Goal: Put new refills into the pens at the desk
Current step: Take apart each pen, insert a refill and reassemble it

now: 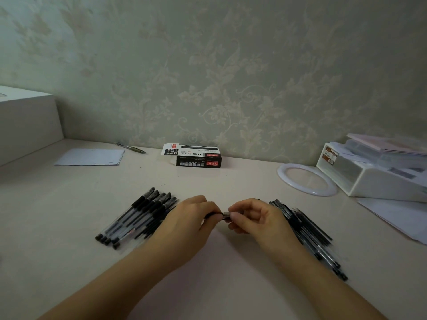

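Observation:
Both my hands meet over the middle of the pale desk [208,269] and hold one black pen [221,215] between them. My left hand [191,221] grips the pen's left part, most of it hidden in the fist. My right hand [254,218] pinches the pen's right end with thumb and fingertips. A pile of black pens [138,215] lies fanned out just left of my left hand. Another pile of pens and thin dark refills [309,232] lies to the right of my right hand.
A black and white pen box [196,157] lies open near the wall. A sheet of paper [90,157] and a loose pen [131,147] lie at back left, beside a white box [25,121]. At right are a white ring [307,180], a white organiser [374,172] and papers [397,218].

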